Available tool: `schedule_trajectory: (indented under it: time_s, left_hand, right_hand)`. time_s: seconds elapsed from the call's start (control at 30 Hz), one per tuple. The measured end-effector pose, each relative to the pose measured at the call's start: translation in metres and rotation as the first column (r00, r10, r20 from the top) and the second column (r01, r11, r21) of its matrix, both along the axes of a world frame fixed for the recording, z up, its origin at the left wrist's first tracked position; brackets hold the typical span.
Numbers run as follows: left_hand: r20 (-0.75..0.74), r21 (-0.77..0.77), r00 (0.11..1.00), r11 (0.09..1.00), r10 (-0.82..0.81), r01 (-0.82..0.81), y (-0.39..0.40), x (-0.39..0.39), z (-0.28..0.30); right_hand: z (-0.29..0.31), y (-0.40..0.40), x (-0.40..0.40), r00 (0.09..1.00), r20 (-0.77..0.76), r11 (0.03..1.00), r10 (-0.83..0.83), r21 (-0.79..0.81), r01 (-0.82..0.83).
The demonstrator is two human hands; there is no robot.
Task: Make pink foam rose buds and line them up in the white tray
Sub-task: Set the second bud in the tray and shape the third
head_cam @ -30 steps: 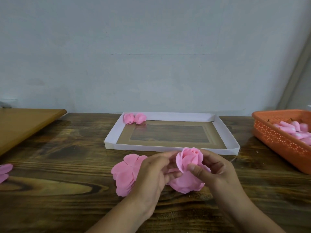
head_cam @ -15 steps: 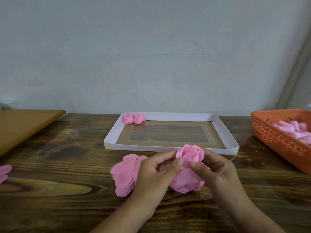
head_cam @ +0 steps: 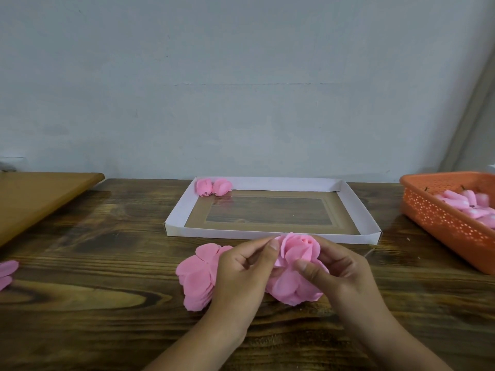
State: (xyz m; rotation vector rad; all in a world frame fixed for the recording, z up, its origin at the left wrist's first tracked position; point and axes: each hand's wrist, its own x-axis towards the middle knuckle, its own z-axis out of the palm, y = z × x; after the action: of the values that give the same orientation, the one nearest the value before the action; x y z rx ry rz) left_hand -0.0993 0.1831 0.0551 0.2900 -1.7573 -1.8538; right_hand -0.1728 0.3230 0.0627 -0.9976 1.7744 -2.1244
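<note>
Rose bud (head_cam: 300, 250), pink foam, half-formed, sits between both hands just in front of the near wall of the white tray (head_cam: 267, 235), above the wooden table (head_cam: 107, 263). Head view, the only view: left hand (head_cam: 242, 274) pinches the bud's left outer petal between thumb and forefinger, the other fingers curled under. Right hand (head_cam: 340, 271) grips the bud from the right, thumb pressed across the front of the lower petals, fingers wrapped behind. Bud centre is a tight roll, upright, with looser petals spreading below it over the right palm. Flat stack of pink petals (head_cam: 198, 277) lies on the table just left of the left hand, partly hidden by that hand; whether it touches the hand cannot be told. Inside the tray, two finished buds (head_cam: 213, 186) lie side by side, touching, in the far left corner against the back wall; tray floor is brown with a darker glossy rectangle in the middle. Orange basket (head_cam: 439, 215) with perforated walls stands at the right edge, well apart from the tray, holding a heap of pink foam pieces (head_cam: 471, 204). More pink petals (head_cam: 6, 273) lie at the far left edge, cut off by the frame. Lighter brown board (head_cam: 34, 199) occupies the left rear of the table. Pale wall (head_cam: 241, 89) behind.
</note>
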Motion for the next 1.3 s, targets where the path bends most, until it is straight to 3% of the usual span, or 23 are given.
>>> schedule_trajectory:
  time_s: [0.47,0.8,1.3]
  left_hand:
    - [-0.045,-0.063,0.99,0.989,-0.135,0.133,0.0027,0.0028,0.0029]
    - [-0.002,-0.217,0.999,0.976,-0.036,0.034,0.0,0.002,-0.002]
    - [-0.022,-0.192,1.0,0.981,-0.022,0.017,-0.0003,0.0025,-0.0018]
  right_hand:
    - [-0.0035,0.0011,-0.0036,0.999,0.033,1.0,0.002,-0.007,-0.001]
    - [-0.0078,0.0006,-0.0058,1.0,0.007,0.999,0.001,0.043,-0.001]
    - [-0.0048,-0.0014,-0.0013,0.996,-0.077,0.999,0.034,0.036,-0.031]
